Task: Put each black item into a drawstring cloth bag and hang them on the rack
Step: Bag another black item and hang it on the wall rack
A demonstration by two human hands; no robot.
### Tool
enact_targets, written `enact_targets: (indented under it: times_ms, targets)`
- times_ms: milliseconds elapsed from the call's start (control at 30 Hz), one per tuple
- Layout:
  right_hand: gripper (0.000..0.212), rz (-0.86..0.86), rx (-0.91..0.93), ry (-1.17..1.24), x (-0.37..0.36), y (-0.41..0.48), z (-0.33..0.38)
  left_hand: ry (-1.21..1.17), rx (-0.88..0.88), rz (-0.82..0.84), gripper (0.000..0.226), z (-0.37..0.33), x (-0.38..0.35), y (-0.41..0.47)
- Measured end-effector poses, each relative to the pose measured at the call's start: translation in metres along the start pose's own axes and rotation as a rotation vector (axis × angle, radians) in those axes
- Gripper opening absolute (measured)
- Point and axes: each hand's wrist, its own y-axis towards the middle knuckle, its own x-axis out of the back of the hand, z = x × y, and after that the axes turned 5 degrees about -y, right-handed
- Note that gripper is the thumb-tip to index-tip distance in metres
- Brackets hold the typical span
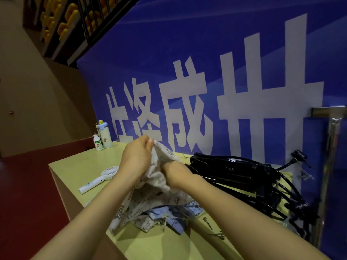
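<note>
A cream patterned drawstring cloth bag is lifted above the pale table. My left hand pinches the bag's upper edge. My right hand grips the cloth lower down, its fingers buried in the fabric. Below them lies a pile of several more bags, cream and blue. To the right a heap of black long-legged items with cables rests on the table. The metal rack stands at the far right, its pole rising beside the heap.
A small white hand fan lies left of my hands. A bottle with a blue cap and a small white drink bottle stand at the table's back left corner. Metal pins lie near the front. A blue banner backs the table.
</note>
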Motion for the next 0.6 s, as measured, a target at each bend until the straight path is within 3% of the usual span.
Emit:
enact_targets:
  times_ms: [133, 433, 600]
  targets:
    - [0.018, -0.162, -0.055, 0.09, 0.0, 0.011, -0.009, 0.089, 0.037, 0.061, 0.034, 0.02, -0.002, 0.003]
    - [0.018, -0.192, -0.011, 0.123, 0.005, 0.018, 0.013, -0.105, 0.155, 0.042, 0.03, 0.018, -0.023, 0.014]
    - [0.03, -0.456, 0.023, 0.353, 0.019, -0.017, -0.029, -0.173, 0.224, 0.031, 0.03, 0.024, -0.037, 0.018]
